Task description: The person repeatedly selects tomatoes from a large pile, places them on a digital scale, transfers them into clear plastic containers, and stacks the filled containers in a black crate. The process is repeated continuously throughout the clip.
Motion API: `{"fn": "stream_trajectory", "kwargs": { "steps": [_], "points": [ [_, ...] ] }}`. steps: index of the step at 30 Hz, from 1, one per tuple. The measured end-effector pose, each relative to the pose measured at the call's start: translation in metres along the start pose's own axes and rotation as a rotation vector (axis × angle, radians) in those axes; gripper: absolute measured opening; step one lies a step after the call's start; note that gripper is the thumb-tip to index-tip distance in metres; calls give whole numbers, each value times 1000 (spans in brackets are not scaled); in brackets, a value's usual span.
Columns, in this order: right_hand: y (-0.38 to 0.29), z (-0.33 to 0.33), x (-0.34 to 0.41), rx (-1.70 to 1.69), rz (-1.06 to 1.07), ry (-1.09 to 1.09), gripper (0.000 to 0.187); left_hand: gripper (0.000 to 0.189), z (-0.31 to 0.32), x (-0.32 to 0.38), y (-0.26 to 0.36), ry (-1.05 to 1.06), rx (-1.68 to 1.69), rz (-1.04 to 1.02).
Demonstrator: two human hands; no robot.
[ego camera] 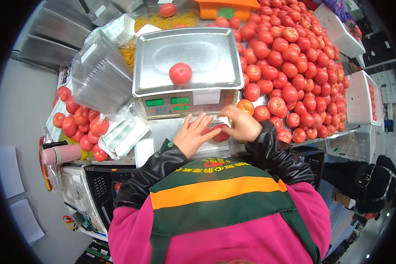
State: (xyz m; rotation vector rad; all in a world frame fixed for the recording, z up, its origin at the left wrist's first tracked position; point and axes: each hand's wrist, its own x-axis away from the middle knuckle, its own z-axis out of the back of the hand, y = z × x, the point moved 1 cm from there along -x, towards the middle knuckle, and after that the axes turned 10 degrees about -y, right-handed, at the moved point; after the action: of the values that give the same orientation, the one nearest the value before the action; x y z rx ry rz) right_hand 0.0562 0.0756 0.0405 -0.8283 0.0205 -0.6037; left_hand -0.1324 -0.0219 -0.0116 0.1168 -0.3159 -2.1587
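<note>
In front of the scale, tomatoes (220, 133) sit in what looks like a clear plastic container (214, 147), largely hidden by my hands. My left hand (194, 134) lies flat over its left side, fingers spread. Curled at the right side is my right hand (240, 123), slightly blurred; something yellowish shows by its fingertips, and whether it grips anything is unclear. Just beyond stands a digital scale (161, 110) with lit green displays and a metal pan (201, 62). One tomato (180, 74) rests on that pan.
A large tomato heap (297, 66) rises on the right. Stacked clear plastic containers (100, 74), a smaller tomato pile (81, 120), packs of white pads (125, 135) and a pink bottle (61, 154) occupy the left. Yellow rubber bands (171, 20) and an orange basket (209, 10) lie behind the scale.
</note>
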Motion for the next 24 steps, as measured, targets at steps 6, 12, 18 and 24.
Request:
{"fn": "stream_trajectory", "kwargs": {
  "steps": [6, 12, 18, 24],
  "points": [
    [-21, 40, -100, 190, 238, 515, 35, 57, -17, -15, -7, 28, 6, 53],
    [-39, 47, -172, 192, -115, -88, 54, 57, -17, -13, -5, 24, 38, 105],
    [-41, 6, -44, 39, 430, 500, 44, 50, -25, -22, -12, 169, 514, 62],
    [-26, -71, 23, 355, 437, 243, 38, 41, -19, -6, -33, 212, 676, 177]
  ]
}}
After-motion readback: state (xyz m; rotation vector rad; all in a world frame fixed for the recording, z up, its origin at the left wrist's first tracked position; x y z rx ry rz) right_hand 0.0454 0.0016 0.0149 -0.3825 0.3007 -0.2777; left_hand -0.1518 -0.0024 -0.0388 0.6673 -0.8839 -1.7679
